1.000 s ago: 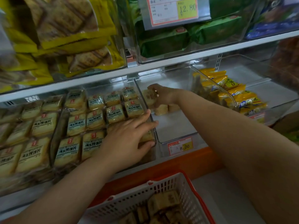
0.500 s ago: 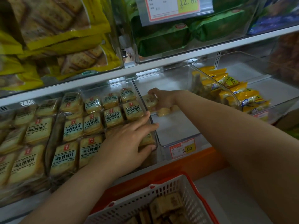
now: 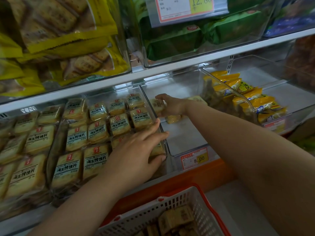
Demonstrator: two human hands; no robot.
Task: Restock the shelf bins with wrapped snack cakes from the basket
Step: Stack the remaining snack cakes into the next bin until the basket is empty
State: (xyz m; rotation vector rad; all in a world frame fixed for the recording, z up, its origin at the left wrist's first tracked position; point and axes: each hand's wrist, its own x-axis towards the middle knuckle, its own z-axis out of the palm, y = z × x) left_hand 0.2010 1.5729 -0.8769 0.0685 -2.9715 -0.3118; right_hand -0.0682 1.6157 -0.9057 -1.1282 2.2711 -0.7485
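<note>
The right hand [image 3: 172, 106] pinches a wrapped snack cake [image 3: 157, 105] at the back of the nearly bare clear bin [image 3: 185, 143], likely to fill from the rear, while the left hand [image 3: 136, 149], fingers spread, steadies the neighbouring full bin [image 3: 164, 147] above the basket [image 3: 170, 212].

**Two shelves of clear bins**

The lower shelf [image 3: 201, 169] carries clear plastic bins side by side: a left bin [image 3: 153, 106] packed with wrapped toast slices [image 3: 76, 135], a middle bin [image 3: 185, 140] holding a few snack cakes [image 3: 173, 118] at the back, and a right bin [image 3: 245, 101] with yellow packets [image 3: 262, 103]. The upper shelf [image 3: 187, 63] bears bins of yellow biscuit bags [image 3: 81, 63] and green packs [image 3: 172, 43].
</note>
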